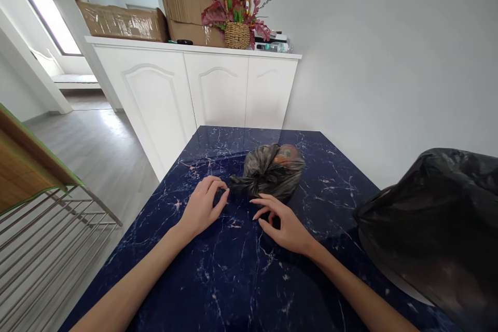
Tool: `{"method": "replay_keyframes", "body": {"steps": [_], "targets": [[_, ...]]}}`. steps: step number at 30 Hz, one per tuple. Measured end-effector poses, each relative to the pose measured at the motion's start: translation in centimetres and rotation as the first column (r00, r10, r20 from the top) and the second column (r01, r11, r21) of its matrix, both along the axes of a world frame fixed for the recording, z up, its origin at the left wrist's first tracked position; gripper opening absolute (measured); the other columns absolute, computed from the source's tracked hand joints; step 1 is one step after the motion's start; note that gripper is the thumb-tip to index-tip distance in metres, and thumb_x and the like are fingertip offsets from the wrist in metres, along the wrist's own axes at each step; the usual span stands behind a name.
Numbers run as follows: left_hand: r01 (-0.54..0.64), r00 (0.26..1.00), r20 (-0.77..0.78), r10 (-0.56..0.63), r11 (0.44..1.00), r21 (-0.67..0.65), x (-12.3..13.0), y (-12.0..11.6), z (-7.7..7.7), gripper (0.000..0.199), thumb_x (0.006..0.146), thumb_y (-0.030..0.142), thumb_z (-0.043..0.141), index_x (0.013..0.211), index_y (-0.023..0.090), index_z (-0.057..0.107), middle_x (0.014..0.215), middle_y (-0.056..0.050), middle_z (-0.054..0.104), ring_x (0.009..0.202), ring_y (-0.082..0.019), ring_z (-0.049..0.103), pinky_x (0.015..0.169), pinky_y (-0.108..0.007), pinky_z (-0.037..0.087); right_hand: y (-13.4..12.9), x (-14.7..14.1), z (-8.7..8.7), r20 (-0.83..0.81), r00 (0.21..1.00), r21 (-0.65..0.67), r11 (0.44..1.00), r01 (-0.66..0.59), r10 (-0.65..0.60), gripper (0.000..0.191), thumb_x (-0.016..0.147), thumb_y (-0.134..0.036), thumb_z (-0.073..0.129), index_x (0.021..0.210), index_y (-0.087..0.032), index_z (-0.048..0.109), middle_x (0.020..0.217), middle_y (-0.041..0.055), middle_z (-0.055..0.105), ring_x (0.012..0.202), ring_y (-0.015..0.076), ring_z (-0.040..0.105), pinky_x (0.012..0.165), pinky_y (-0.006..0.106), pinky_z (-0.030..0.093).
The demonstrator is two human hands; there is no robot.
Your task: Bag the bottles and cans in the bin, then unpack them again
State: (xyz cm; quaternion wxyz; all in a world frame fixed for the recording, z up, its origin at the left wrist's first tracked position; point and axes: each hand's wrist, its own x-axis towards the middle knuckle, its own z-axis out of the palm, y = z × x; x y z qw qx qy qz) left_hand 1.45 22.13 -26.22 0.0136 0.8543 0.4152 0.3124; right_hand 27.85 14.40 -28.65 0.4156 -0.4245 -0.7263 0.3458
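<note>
2 bare hands are over the desk: the left hand and the right hand. Each grip is narrow, with curved fingers and a small gap before the thumb, and nothing is seen held in either.

1 small tied black bag sits on the desk just beyond the hands, toward the middle. Its 1 knot faces the hands, and the twisted tail points toward the left fingertips. The right fingertips are at its near edge; whether they touch it, I cannot tell. 1 rounded, orange-red patch shows through the thin plastic; how many items are inside cannot be counted.

1 larger black bag takes up the right side, covering part of the desk's right edge, well apart from the small bag.

Behind the desk's far end stands 1 white cabinet with 3 door panels in view. On top are 1 taped cardboard box, upright cardboard, 1 woven basket of flowers, 1 clear bottle and 1 small dark object. At left, beside the desk, is 1 metal rack with 1 brown, green-edged panel above its bars.
</note>
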Motion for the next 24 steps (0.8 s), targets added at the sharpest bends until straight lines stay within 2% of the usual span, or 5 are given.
{"method": "replay_keyframes", "body": {"steps": [5,8,11,19,24], "targets": [[0.07,0.985,0.141,-0.101,0.975,0.211,1.4,-1.5,0.3,0.024,0.109,0.024,0.05,0.133,0.025,0.055,0.141,-0.014,0.061,0.135,-0.029,0.056,0.116,-0.05,0.045,-0.6,-0.7,0.7,-0.024,0.994,0.017,0.994,-0.11,0.111,0.04,0.098,-0.022,0.062,0.136,-0.029,0.07,0.146,0.0128,0.065,0.103,0.0218,0.076,0.075,0.032,0.061],[0.138,0.985,0.069,-0.159,0.961,0.239,1.5,-1.9,0.4,0.026,0.109,0.02,0.048,0.132,0.026,0.059,0.151,-0.012,0.059,0.142,-0.03,0.051,0.119,-0.053,0.042,-0.7,-0.8,1.2,-0.084,0.98,-0.017,0.983,-0.181,0.179,0.029,0.1,-0.028,0.064,0.127,-0.028,0.075,0.137,0.0109,0.069,0.099,0.0207,0.077,0.077,0.031,0.061],[0.112,0.993,0.011,-0.118,0.967,0.23,1.4,-1.9,0.4,0.025,0.109,0.022,0.047,0.124,0.027,0.067,0.16,-0.011,0.054,0.147,-0.034,0.045,0.12,-0.058,0.038,-0.8,-0.8,1.4,-0.158,0.965,-0.059,0.974,-0.22,0.209,0.026,0.103,-0.034,0.065,0.126,-0.027,0.074,0.119,0.0078,0.076,0.097,0.0212,0.078,0.087,0.035,0.061],[-0.055,0.998,0.021,0.051,0.976,0.21,1.4,-1.1,-0.7,0.036,0.11,0.026,0.046,0.143,0.023,0.06,0.168,-0.018,0.044,0.152,-0.039,0.04,0.12,-0.063,0.035,-0.5,-0.2,1.2,-0.353,0.927,-0.178,0.964,-0.2,0.127,0.045,0.102,-0.046,0.07,0.144,-0.032,0.061,0.113,0.0052,0.078,0.108,0.0255,0.078,0.104,0.044,0.057],[-0.061,0.998,0.037,0.056,0.983,0.175,1.0,-0.5,-1.6,0.054,0.107,0.027,0.046,0.16,0.023,0.041,0.17,-0.021,0.038,0.155,-0.042,0.035,0.122,-0.067,0.032,-0.2,0.4,1.2,-0.278,0.961,-0.212,0.975,-0.062,0.0,0.042,0.099,-0.053,0.071,0.136,-0.033,0.072,0.096,0.0022,0.077,0.093,0.023,0.076,0.092,0.04,0.06]]}}
